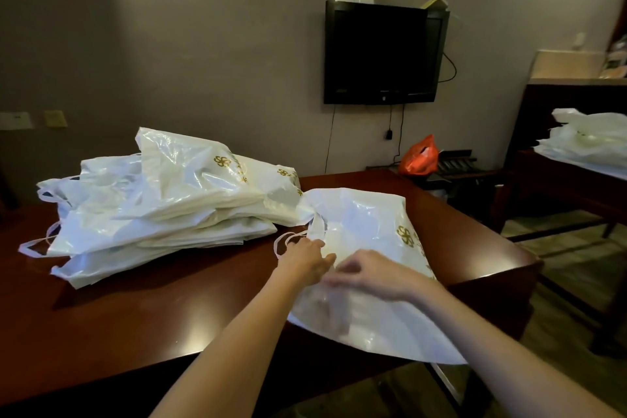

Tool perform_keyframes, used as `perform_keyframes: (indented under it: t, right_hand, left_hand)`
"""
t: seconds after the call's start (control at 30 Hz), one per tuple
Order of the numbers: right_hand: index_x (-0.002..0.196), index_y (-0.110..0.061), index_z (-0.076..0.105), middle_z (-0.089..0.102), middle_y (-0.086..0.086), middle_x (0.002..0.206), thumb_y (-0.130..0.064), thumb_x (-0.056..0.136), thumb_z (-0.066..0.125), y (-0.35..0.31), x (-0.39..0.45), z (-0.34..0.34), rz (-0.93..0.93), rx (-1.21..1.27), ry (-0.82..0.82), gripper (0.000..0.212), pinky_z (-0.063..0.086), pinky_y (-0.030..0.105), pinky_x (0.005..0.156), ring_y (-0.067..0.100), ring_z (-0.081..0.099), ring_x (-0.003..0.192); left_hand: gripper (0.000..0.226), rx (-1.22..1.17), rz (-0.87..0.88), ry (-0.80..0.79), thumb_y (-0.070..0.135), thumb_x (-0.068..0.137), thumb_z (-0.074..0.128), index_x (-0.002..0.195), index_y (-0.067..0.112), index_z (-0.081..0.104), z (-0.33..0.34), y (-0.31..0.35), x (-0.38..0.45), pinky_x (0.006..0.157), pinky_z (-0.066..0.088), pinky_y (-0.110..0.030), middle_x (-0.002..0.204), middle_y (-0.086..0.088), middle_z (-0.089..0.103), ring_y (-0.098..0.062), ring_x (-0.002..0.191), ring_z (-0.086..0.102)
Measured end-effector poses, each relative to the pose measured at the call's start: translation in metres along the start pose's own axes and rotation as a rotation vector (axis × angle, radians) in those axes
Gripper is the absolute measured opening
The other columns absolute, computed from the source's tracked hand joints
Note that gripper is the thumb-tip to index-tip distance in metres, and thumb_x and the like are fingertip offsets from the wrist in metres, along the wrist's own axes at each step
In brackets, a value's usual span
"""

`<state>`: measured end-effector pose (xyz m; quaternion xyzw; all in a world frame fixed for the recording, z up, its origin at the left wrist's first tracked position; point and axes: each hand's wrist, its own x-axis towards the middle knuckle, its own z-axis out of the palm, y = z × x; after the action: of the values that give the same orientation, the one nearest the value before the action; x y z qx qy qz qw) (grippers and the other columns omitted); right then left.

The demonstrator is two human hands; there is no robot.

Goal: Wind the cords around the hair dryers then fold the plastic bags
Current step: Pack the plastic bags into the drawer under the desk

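Right now your two hands meet over the white plastic bag (366, 248) spread at the right end of the dark wooden table (142, 319), its lower edge hanging off the near side of the tabletop. Your left hand (305, 260) reaches in from the left with fingers stretched fairly straight, the tips resting on the bag close to its drawstring handles (288, 241), which trail off toward the pile; I see no pinch on the plastic there. Your right hand (368, 273) lies across the bag just beside the left, fingers pointing toward it, but it is blurred by motion, so I cannot tell whether it is flat on the film or nipping a fold. The relation that matters: the bag's long axis runs from the handles at the left, under your hands, out to the gold logo (405, 236) and bottom edge at the far right. So the body of the bag lies to the right of both grips, and the right hand is the nearer one to that free end, while the left sits at the handle end and looks best placed to anchor it. The pile of white bags (163, 207) rests well to the left, its right edge touching the bag you are working. No hair dryers are in view, so judging by the scene you are in the folding part of the task.
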<state>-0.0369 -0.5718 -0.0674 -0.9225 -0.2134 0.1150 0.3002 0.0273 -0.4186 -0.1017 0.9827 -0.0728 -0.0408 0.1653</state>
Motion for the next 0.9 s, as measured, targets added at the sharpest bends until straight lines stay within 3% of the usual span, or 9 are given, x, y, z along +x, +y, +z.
perform_keyframes:
  t: [0.07, 0.13, 0.23, 0.3, 0.37, 0.53, 0.67, 0.77, 0.9]
  right_hand:
    - [0.105, -0.014, 0.071, 0.07, 0.003, 0.104, -0.05, 0.088, 0.06, 0.032, 0.014, -0.021, 0.127, 0.039, 0.318, 0.041, 0.052, 0.03, 0.082, 0.014, 0.062, 0.091]
    - [0.124, -0.015, 0.059, 0.054, 0.005, 0.132, -0.049, 0.086, 0.062, 0.061, 0.026, -0.029, 0.31, -0.041, 0.544, 0.05, 0.046, 0.04, 0.1, 0.021, 0.051, 0.118]
    - [0.146, -0.016, 0.027, 0.027, 0.007, 0.15, -0.057, 0.076, 0.069, 0.088, 0.038, -0.032, 0.556, 0.097, 0.524, 0.091, 0.034, 0.048, 0.111, 0.031, 0.03, 0.137]
    - [0.149, -0.017, 0.016, 0.029, 0.009, 0.15, -0.069, 0.058, 0.074, 0.102, 0.046, -0.035, 0.654, 0.373, 0.484, 0.119, 0.037, 0.051, 0.109, 0.034, 0.036, 0.135]
    - [0.146, -0.013, 0.025, 0.043, 0.009, 0.141, -0.079, 0.045, 0.071, 0.113, 0.05, -0.035, 0.665, 0.519, 0.498, 0.129, 0.045, 0.05, 0.102, 0.033, 0.047, 0.125]
    - [0.118, -0.003, 0.053, 0.062, 0.01, 0.108, -0.044, 0.071, 0.08, 0.115, 0.051, -0.045, 0.623, 0.726, 0.512, 0.067, 0.054, 0.037, 0.078, 0.028, 0.063, 0.093]
    - [0.121, -0.005, 0.055, 0.064, 0.013, 0.105, -0.03, 0.073, 0.081, 0.103, 0.057, -0.046, 0.612, 0.804, 0.444, 0.06, 0.05, 0.03, 0.061, 0.027, 0.064, 0.088]
    - [0.102, -0.007, 0.059, 0.06, 0.008, 0.09, -0.021, 0.08, 0.075, 0.088, 0.06, -0.037, 0.584, 0.834, 0.425, 0.031, 0.042, 0.028, 0.055, 0.02, 0.057, 0.076]
    - [0.112, -0.004, 0.065, 0.069, 0.015, 0.101, -0.022, 0.075, 0.079, 0.086, 0.053, -0.026, 0.535, 0.984, 0.377, 0.043, 0.054, 0.035, 0.07, 0.028, 0.066, 0.086]
  left_hand:
    - [0.066, 0.047, -0.066, -0.032, 0.06, 0.098, 0.033, 0.149, 0.018, 0.035, 0.005, 0.006, 0.002, 0.112, 0.028, -0.054, 0.153, -0.015, 0.033, -0.038, 0.141, 0.027]
    - [0.075, 0.057, -0.136, -0.037, 0.07, 0.094, 0.024, 0.152, 0.021, 0.029, 0.007, 0.015, 0.003, 0.113, 0.022, -0.062, 0.158, -0.015, 0.024, -0.042, 0.145, 0.018]
    - [0.086, 0.046, -0.139, -0.066, 0.078, 0.089, 0.02, 0.156, 0.025, 0.016, 0.012, 0.027, 0.01, 0.112, 0.01, -0.068, 0.163, -0.014, 0.008, -0.046, 0.147, 0.006]
    - [0.085, 0.028, -0.117, -0.106, 0.078, 0.089, 0.023, 0.155, 0.023, 0.019, 0.018, 0.028, 0.018, 0.114, 0.01, -0.066, 0.162, -0.017, 0.01, -0.047, 0.147, 0.007]
    - [0.078, 0.029, -0.092, -0.123, 0.072, 0.092, 0.03, 0.15, 0.02, 0.026, 0.027, 0.027, 0.022, 0.117, 0.01, -0.062, 0.16, -0.02, 0.015, -0.046, 0.147, 0.008]
    - [0.064, -0.018, -0.071, -0.089, 0.06, 0.085, 0.055, 0.135, 0.024, 0.041, 0.035, 0.022, 0.026, 0.117, 0.018, -0.055, 0.149, -0.015, 0.034, -0.039, 0.141, 0.021]
    - [0.059, -0.105, -0.044, -0.042, 0.053, 0.08, 0.065, 0.127, 0.021, 0.048, 0.026, 0.018, 0.023, 0.107, 0.034, -0.045, 0.134, -0.01, 0.046, -0.031, 0.127, 0.035]
    - [0.066, -0.084, -0.029, -0.052, 0.055, 0.08, 0.065, 0.133, 0.021, 0.045, 0.026, 0.014, 0.019, 0.107, 0.036, -0.045, 0.137, -0.01, 0.046, -0.031, 0.129, 0.038]
    - [0.066, -0.137, -0.009, -0.053, 0.055, 0.079, 0.07, 0.132, 0.021, 0.047, 0.018, -0.004, 0.007, 0.105, 0.039, -0.041, 0.14, -0.006, 0.048, -0.025, 0.127, 0.045]
